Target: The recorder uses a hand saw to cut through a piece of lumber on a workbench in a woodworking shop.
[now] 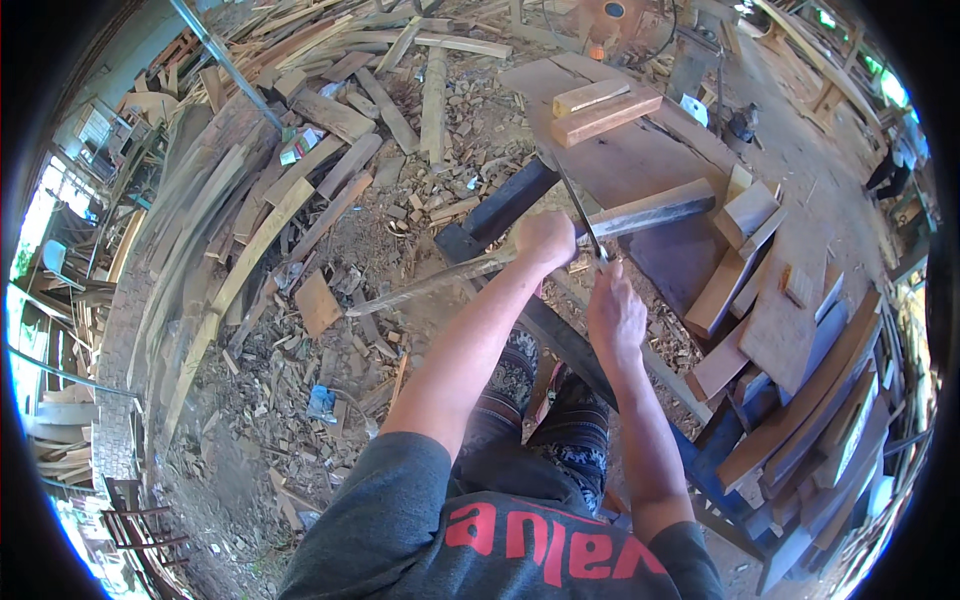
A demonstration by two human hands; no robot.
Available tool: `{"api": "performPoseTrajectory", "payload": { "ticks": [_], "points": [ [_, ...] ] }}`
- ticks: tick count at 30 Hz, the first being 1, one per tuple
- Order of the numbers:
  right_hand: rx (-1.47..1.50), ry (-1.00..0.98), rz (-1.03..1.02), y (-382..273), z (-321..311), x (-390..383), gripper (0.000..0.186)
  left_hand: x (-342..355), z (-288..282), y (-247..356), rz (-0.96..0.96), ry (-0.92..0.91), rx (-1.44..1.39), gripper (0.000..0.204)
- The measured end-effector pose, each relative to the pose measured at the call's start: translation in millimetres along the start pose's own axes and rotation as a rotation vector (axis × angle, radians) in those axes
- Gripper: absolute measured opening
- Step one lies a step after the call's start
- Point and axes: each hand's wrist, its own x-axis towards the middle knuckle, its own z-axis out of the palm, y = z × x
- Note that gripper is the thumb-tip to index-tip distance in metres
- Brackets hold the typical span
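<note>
My left hand [547,240] is closed over the top of a long rough strip of wood [430,283], bearing on it. The strip lies slantwise across a dark beam [560,340] in front of my knees. Wrapped round the near end of a long thin-bladed cutting tool [580,207] is my right hand [615,308]. Seen nearly edge-on, its dark blade points away from me and crosses over the strip just right of my left hand. Whether it is a saw or a knife I cannot tell. A dark block [510,200] sits beyond the left hand.
Piled planks [800,400] crowd my right side. Two timber pieces [606,118] rest on a brown board [545,80] ahead. Long boards [250,260] are heaped at the left, and wood chips [290,380] litter the ground. Another person [905,155] is at the far right.
</note>
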Motion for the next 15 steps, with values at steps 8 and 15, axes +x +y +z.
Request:
{"api": "performPoseTrajectory", "payload": {
  "ticks": [8,15],
  "points": [
    [-0.064,-0.085,0.044,2,-13,-27,0.016,2,-1,-9,-0.037,-0.050,0.038,0.022],
    [-0.058,-0.043,0.071,4,-10,-15,0.018,6,-2,-2,0.002,-0.029,0.007,0.020]
  ]
}}
